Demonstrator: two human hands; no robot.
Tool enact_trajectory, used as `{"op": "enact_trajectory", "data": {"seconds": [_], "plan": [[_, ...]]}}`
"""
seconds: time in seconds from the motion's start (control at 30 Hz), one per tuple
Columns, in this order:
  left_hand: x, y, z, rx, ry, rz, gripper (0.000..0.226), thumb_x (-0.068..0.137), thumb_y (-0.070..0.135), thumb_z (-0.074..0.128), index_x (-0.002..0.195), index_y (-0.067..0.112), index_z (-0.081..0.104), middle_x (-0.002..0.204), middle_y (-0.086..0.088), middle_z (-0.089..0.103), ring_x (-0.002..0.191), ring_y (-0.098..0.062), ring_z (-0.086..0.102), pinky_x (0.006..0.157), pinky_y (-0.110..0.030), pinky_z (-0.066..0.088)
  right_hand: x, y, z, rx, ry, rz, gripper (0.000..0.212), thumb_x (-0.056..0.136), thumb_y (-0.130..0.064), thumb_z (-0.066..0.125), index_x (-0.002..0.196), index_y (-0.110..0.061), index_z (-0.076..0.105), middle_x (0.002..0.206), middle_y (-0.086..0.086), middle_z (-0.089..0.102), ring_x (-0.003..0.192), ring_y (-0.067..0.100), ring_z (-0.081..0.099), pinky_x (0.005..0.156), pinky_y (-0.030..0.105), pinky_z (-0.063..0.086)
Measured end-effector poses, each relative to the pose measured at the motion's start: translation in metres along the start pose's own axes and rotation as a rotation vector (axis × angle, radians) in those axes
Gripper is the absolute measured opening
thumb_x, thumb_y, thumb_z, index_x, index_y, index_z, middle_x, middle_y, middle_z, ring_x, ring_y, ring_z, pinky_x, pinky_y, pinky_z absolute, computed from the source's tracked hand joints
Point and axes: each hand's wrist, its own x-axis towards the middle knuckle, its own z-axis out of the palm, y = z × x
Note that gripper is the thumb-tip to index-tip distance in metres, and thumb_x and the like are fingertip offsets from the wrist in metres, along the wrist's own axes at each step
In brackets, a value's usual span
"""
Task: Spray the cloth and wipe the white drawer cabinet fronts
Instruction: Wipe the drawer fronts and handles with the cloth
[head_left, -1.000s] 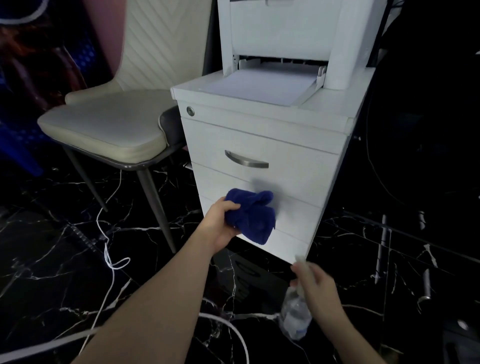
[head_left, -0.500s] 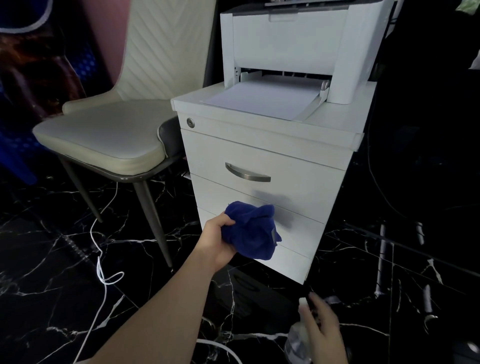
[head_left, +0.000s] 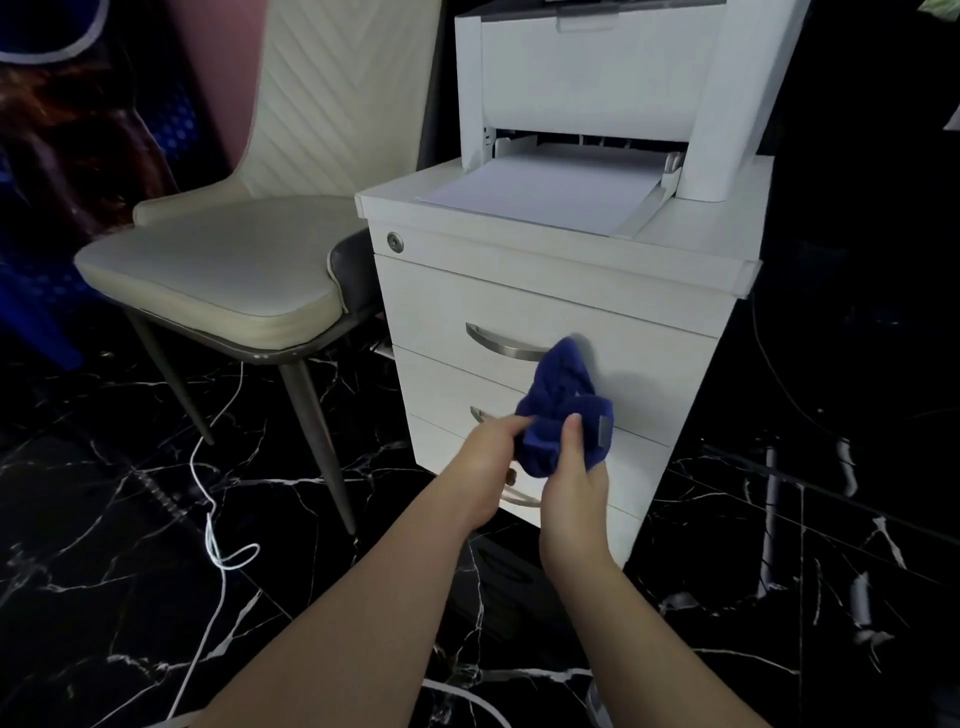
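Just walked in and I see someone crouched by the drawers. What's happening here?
A person is cleaning the white drawer cabinet that has a printer on top. Both the left hand and the right hand hold a bunched blue cloth right in front of the drawer fronts, between the top and middle handles. No spray bottle is clearly in view. A cream chair stands beside the cabinet.

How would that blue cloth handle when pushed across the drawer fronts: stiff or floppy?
Probably floppy: the blue cloth is bunched between the left hand and right hand, with a peak poking up. It looks light and plush, so likely to drag rather than slip.
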Motion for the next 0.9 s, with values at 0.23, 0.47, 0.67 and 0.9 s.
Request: {"op": "enact_trajectory", "data": {"seconds": [0.23,0.47,0.67,0.9], "plan": [[0.004,0.018,-0.004,0.079,0.053,0.132,0.026,0.086,0.009,0.074,0.111,0.008,0.064,0.092,-0.015,0.074,0.076,-0.027,0.071,0.061,-0.034,0.056,0.002,-0.01,0.007,0.501,0.179,0.124,0.03,0.097,-0.034,0.055,0.115,-0.014,0.069,0.119,0.013,0.072,0.101,0.023,0.07,0.091,0.037,0.053],[0.021,0.059,-0.034,0.256,-0.1,0.224,0.014,0.091,0.021,0.069,0.083,0.015,0.079,0.086,-0.007,0.076,0.079,-0.019,0.066,0.07,-0.036,0.052,0.008,-0.017,0.006,0.712,-0.07,0.267,0.042,0.088,-0.012,0.055,0.129,-0.006,0.062,0.124,0.018,0.069,0.119,0.033,0.063,0.108,0.046,0.041],[0.057,0.065,-0.09,0.625,0.375,0.804,0.023,0.098,0.022,0.06,0.119,0.026,0.067,0.131,0.003,0.06,0.124,-0.007,0.051,0.108,-0.035,0.041,0.003,-0.026,0.009,0.742,-0.109,0.272,0.023,0.089,-0.007,0.051,0.089,-0.003,0.074,0.096,0.02,0.075,0.074,0.032,0.076,0.059,0.035,0.06],[0.12,0.045,-0.106,1.27,0.524,1.093,0.06,0.106,0.038,0.021,0.158,0.024,-0.005,0.167,-0.009,-0.011,0.153,-0.029,-0.012,0.125,-0.052,-0.001,0.007,-0.036,0.037,0.398,0.294,-0.401,0.057,0.072,-0.02,0.079,0.126,-0.018,0.06,0.126,0.007,0.067,0.107,0.013,0.068,0.09,0.027,0.055]]}}
